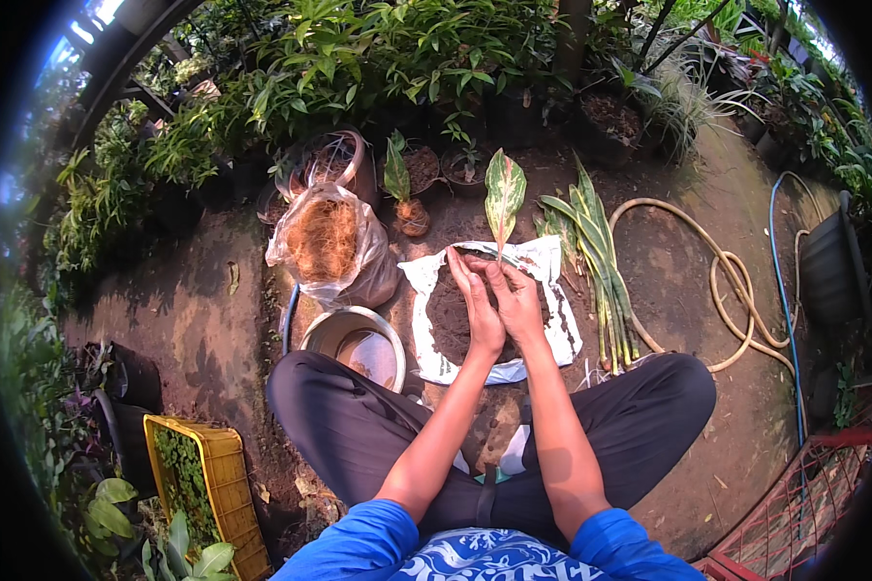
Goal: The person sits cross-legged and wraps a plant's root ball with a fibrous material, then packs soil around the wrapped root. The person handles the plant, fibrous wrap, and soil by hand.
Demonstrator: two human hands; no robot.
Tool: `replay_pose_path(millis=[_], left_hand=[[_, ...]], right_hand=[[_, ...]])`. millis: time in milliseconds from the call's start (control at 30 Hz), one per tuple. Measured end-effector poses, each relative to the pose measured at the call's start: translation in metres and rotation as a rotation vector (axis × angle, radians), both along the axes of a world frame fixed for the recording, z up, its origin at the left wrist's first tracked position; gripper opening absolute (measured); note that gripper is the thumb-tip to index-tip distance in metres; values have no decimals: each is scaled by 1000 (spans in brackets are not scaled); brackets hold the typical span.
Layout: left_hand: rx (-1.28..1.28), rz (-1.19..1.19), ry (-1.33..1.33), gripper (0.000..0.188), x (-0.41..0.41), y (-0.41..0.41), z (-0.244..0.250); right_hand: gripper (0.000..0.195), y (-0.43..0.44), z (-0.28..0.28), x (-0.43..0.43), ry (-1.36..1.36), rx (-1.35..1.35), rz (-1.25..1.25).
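My left hand (472, 309) and my right hand (514, 301) are cupped together over an opened white plastic sack (425, 348) of dark soil (447, 323). A plant cutting with one upright leaf (505, 192), green and cream with a pink midrib, rises from between my fingers. Its lower end is hidden by the hands, which close around it from both sides. Just left of the sack, a bucket (396, 341) holds some brownish water. Beyond the bucket stands a clear plastic bag (370, 272) filled with brown coir-like fibre (325, 240).
Another leafy cutting (397, 174) with a fibre-wrapped base (411, 218) rests behind the sack. Long snake plant leaves (602, 269) lie at its right, near a coiled tan hose (730, 276). Potted shrubs (407, 51) line the back. A yellow crate (225, 486) sits at left, a red wire rack (806, 501) at right.
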State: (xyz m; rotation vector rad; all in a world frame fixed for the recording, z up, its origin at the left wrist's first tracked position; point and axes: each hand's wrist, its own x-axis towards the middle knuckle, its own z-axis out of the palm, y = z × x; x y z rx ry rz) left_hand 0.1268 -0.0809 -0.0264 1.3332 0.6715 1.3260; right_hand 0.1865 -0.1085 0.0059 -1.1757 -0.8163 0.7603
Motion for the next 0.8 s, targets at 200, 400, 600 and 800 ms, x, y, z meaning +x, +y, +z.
replay_pose_path(millis=[200,400,600,800], left_hand=[[-251,184,-196,62,4,-4,1],[-273,126,-273,61,-1,-2,6],[-277,-2,-340,66,-2,0,1],[-419,-217,-600,73,-2,4,-3]], right_hand=[[38,-5,3,-9,186,-33,-14],[45,0,-15,-14,234,25,-72],[53,-3,-16,-13,256,-6,-88],[46,-4,-12,-15,189,-57,-178]])
